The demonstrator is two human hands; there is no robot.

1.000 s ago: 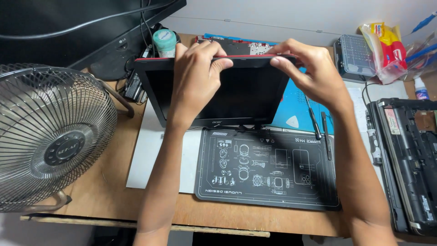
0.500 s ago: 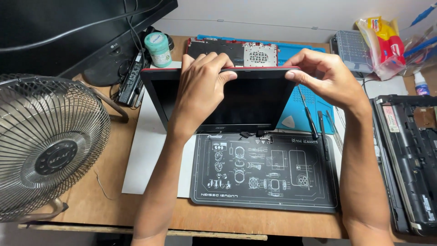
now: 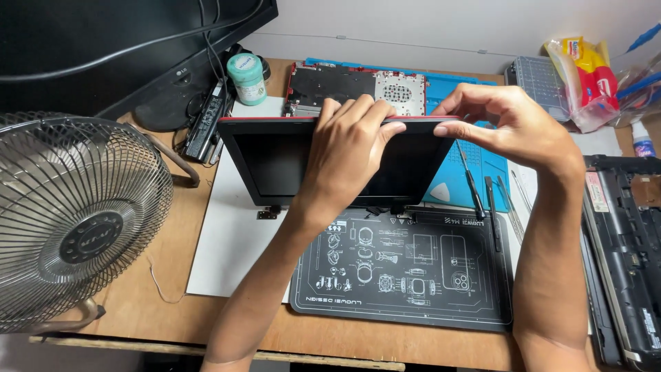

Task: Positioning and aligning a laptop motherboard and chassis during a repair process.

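— Grip on the screen panel (image 3: 275,165) first: held how?

— Clasped by the left hand (image 3: 348,148) over the top edge near the middle, palm against the dark glass, fingers hooked over the red rim. Pinched by the right hand (image 3: 513,127) at the same rim, further right, thumb in front and fingertips behind.

— And sat where?

— Stood nearly upright on its lower edge, across the far border of the black mat (image 3: 406,275) and the white sheet (image 3: 227,241) on the desk (image 3: 138,303), just in front of the opened laptop base (image 3: 337,86). Rested a loose hinge (image 3: 267,212) on the sheet at the lower left corner.

— Judged sound?

— Mostly. Probably called for only light pressure from the left palm, pressed as it was on glass rather than frame. Better carried by the rim alone, with both hands spread wider, to guard against twisting.

— Risks nearby?

— Noticed screwdrivers (image 3: 471,182) just beside the lower right corner, on the blue mat (image 3: 475,172); could have scratched the panel if tipped that way. Saw the fan (image 3: 76,220) well apart at the left, so no worry there. Could not make out any cable at the foot of the panel.
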